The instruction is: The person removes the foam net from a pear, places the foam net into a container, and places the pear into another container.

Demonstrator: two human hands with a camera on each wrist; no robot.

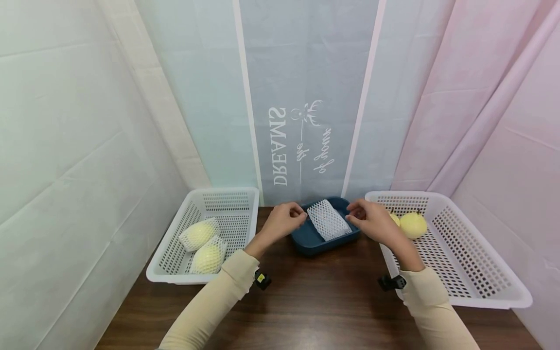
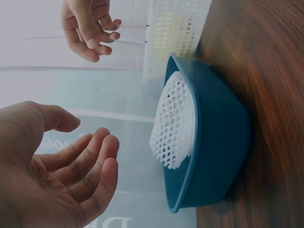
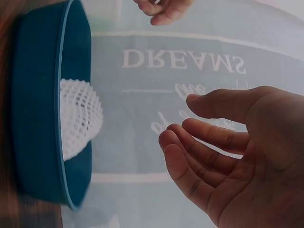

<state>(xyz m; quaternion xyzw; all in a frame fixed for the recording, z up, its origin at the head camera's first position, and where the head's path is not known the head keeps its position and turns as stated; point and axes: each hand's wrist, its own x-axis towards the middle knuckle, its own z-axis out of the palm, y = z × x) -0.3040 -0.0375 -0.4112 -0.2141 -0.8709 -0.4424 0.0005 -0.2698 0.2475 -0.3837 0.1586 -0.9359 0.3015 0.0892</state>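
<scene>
A dark blue oval basin (image 1: 311,249) stands on the table between my hands, with white foam fruit nets (image 1: 328,221) lying in it. At the basin's left side, my left hand (image 1: 283,222) hovers with loosely bent fingers and holds nothing. My right hand (image 1: 372,221) is over the basin's right end, close to the right basket, and is likewise empty. In the left wrist view, a gap shows between the thumb and fingers of the left hand (image 2: 71,166). The right wrist view shows the right hand (image 3: 228,152) apart from the nets, its fingers relaxed.
A white plastic basket (image 1: 251,206) on the left holds two yellow pears (image 1: 209,257) in foam nets. In the right white basket (image 1: 485,248) lie bare yellow pears (image 1: 413,225), one partly hidden by my right hand. A printed curtain (image 1: 302,58) hangs behind the brown table (image 1: 323,301).
</scene>
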